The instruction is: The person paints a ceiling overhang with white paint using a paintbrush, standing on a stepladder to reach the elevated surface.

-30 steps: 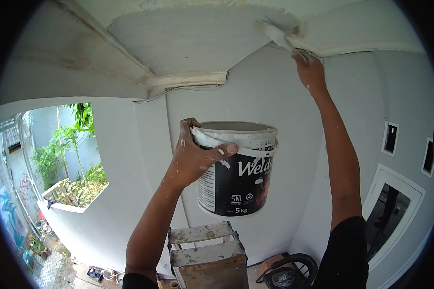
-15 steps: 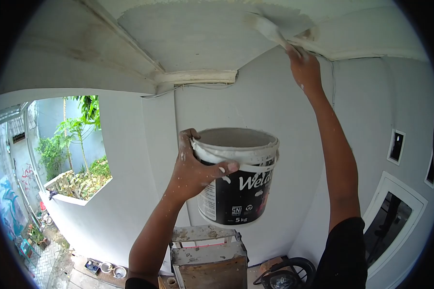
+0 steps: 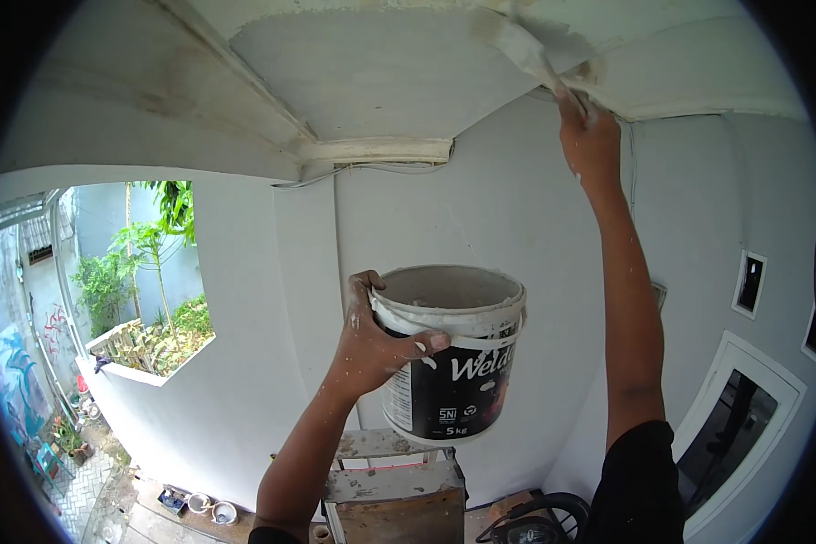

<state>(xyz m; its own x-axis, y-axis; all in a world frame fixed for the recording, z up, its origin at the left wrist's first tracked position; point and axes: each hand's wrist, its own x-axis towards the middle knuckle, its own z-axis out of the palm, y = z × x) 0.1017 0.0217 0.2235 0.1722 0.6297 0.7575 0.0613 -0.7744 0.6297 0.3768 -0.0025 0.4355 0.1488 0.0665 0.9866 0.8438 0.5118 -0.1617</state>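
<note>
My left hand (image 3: 381, 340) grips the rim of a black and white paint bucket (image 3: 453, 385), fingers over the edge and thumb along the outside. The bucket is upright in mid-air, and its inner wall is coated with pale paint. High up, my right hand (image 3: 591, 140) is closed around the handle of a paintbrush (image 3: 533, 56). The brush's bristles touch the ceiling (image 3: 363, 77), where a grey-white painted patch borders a paler area. White paint specks dot both hands.
Below the bucket stands a paint-spattered stepladder (image 3: 394, 480). A black round-framed object (image 3: 539, 521) is on the floor to its right. Small paint pots (image 3: 224, 513) sit lower left. A wall opening (image 3: 145, 281) shows plants; a white-framed door (image 3: 739, 422) is at right.
The bucket in my left hand sits slightly lower in view. My right hand and the paintbrush have shifted a little right and down in view, with the bristles still against the ceiling.
</note>
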